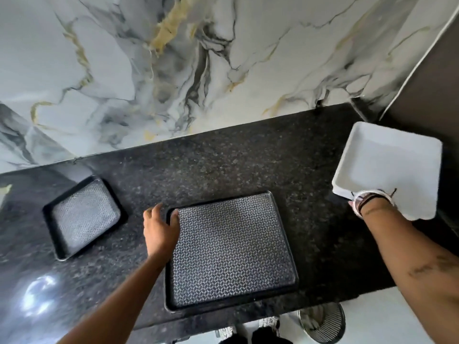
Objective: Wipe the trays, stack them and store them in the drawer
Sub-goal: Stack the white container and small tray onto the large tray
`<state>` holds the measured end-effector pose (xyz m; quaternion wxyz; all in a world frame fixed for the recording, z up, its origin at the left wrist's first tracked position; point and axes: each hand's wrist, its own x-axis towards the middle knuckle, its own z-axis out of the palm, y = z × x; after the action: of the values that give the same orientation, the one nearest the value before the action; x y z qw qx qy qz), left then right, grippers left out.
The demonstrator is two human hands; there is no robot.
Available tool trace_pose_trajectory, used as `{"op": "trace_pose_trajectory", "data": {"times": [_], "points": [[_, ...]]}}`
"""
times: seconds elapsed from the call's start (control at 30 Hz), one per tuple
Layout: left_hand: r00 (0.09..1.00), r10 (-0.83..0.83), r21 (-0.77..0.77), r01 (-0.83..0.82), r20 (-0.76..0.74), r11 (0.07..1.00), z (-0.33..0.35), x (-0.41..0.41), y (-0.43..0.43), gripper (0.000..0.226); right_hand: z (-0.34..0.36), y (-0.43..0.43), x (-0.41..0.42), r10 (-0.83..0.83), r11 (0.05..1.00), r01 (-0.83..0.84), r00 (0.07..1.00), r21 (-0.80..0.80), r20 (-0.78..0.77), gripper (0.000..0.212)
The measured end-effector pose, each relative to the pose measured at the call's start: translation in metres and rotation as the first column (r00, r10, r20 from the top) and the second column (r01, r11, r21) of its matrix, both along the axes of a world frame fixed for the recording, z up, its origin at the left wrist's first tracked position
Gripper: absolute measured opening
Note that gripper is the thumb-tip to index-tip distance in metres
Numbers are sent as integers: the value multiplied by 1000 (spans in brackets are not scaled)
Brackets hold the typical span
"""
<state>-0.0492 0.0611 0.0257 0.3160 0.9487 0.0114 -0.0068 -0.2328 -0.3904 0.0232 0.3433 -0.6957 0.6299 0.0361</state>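
Observation:
A large black tray (231, 249) with a patterned grey bottom lies flat on the dark counter in front of me. My left hand (160, 228) rests on its far left corner, fingers over the rim. A smaller black patterned tray (83, 216) lies at the left, turned at an angle. At the right, a white square tray (390, 167) is held above the counter, tilted, by my right hand (367, 202). Most of that hand is hidden under the tray's near edge; only the wrist with bands shows.
The dark speckled counter (223, 165) meets a marbled wall behind. A dark panel (432, 83) rises at the right. Below the counter's front edge stand a wire-mesh bin (323, 324) and my shoes on a pale floor.

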Motion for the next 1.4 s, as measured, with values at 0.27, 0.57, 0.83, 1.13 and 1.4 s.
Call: {"op": "trace_pose_trajectory", "data": {"times": [0.27, 0.57, 0.83, 1.13, 1.4], "points": [[938, -142, -697, -128, -316, 705, 54, 14, -25, 81, 22, 120, 27, 125, 982, -175, 888, 74, 441, 26], [935, 35, -192, -109, -352, 975, -3, -41, 27, 19, 11, 179, 41, 606, 762, -615, 787, 203, 112, 36], [733, 474, -346, -661, -488, 666, -14, 3, 80, 65, 1, 179, 40, 595, 792, -596, 802, 133, 50, 36], [476, 264, -424, -876, -839, 232, -42, 141, 170, 37, 8, 182, 39, 393, 842, -337, 918, -421, 51, 46], [718, 10, -485, -481, -696, 730, 23, 84, 94, 24, 37, 213, 78, 295, 945, -323, 767, -54, 570, 54]]}}
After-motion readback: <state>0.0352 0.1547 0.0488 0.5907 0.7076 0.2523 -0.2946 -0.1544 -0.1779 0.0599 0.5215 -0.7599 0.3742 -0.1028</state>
